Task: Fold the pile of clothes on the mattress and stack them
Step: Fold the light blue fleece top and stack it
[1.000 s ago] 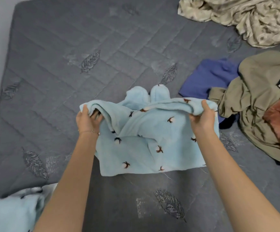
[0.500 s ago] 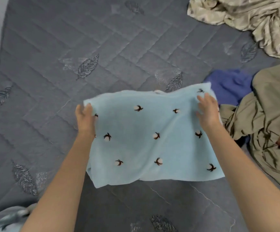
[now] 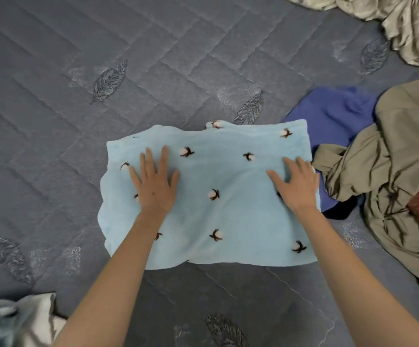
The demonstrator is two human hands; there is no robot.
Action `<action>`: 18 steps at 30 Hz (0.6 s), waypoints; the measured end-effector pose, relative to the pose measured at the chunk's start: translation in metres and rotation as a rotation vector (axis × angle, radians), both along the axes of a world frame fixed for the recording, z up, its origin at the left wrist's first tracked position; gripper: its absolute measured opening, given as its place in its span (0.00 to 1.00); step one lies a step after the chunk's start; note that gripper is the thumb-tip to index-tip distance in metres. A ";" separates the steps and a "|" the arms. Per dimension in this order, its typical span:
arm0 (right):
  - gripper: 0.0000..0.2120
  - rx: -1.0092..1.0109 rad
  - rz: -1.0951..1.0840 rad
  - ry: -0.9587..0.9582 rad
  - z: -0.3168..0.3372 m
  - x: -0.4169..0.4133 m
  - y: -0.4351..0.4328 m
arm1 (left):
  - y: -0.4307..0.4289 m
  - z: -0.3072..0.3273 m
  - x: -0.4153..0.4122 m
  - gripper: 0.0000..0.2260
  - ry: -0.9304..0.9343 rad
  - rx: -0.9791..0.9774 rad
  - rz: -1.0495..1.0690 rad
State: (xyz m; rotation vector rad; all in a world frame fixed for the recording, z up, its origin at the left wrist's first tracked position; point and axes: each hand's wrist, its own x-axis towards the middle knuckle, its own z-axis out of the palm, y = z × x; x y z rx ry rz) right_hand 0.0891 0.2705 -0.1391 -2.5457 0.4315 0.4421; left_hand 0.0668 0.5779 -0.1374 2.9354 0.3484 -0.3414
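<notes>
Fleece (image 3: 228, 216), pale blue with cotton sprigs, a second ago held bunched by its top edge, now lies flat on the mattress (image 3: 53, 121) under both palms. Left hand (image 3: 155, 186) and right hand (image 3: 296, 189) press open, gripping nothing. Probably folded once; pile (image 3: 391, 159) waits right of them.

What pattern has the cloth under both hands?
Light blue cloth with small white cotton bolls on dark brown stems, seen in the head view.

One head-worn view looks steeply down, close over the mattress (image 3: 153, 58).
</notes>
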 end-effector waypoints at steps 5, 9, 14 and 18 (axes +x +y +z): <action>0.37 0.215 -0.336 -0.046 0.009 -0.045 -0.028 | -0.072 -0.008 -0.076 0.29 -0.174 -0.076 -0.594; 0.34 0.605 -0.531 0.254 0.009 -0.062 -0.040 | -0.078 -0.033 -0.091 0.35 0.069 0.029 -0.497; 0.31 0.876 -0.481 0.280 0.003 -0.071 -0.042 | -0.100 -0.024 -0.079 0.37 0.184 0.032 -0.440; 0.26 1.091 -0.578 0.405 0.015 -0.070 -0.037 | -0.126 0.001 -0.096 0.33 0.166 -0.151 -0.412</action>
